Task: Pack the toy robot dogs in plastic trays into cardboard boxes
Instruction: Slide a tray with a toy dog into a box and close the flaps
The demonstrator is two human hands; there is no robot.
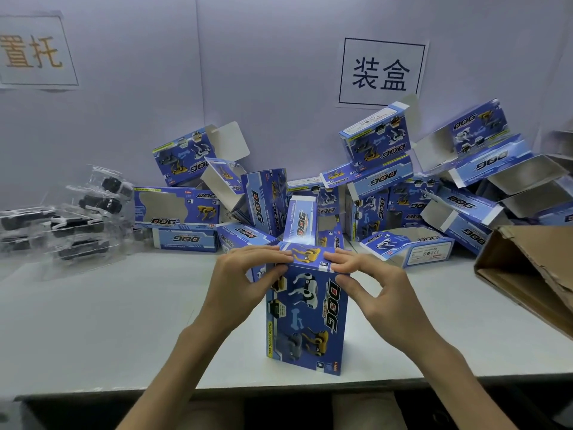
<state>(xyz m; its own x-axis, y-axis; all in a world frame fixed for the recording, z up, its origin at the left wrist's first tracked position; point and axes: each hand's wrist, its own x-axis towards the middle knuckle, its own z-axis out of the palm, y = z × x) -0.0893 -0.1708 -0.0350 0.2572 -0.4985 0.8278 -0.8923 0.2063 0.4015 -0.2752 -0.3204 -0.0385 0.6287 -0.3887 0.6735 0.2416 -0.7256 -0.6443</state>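
A blue cardboard box (307, 318) printed with robot dogs and the word DOG stands upright on end at the table's middle front. My left hand (248, 277) grips its upper left corner, fingers lying over the top flap. My right hand (366, 283) pinches the upper right corner, fingers on the flap and thumb on the front face. Whatever is inside the box is hidden. Clear plastic trays with black and white toy dogs (77, 218) lie stacked at the far left.
A heap of open blue boxes (372, 187) fills the back of the white table (108, 321) against the wall. A brown cardboard carton (533, 271) lies open at the right edge. Paper signs hang on the wall.
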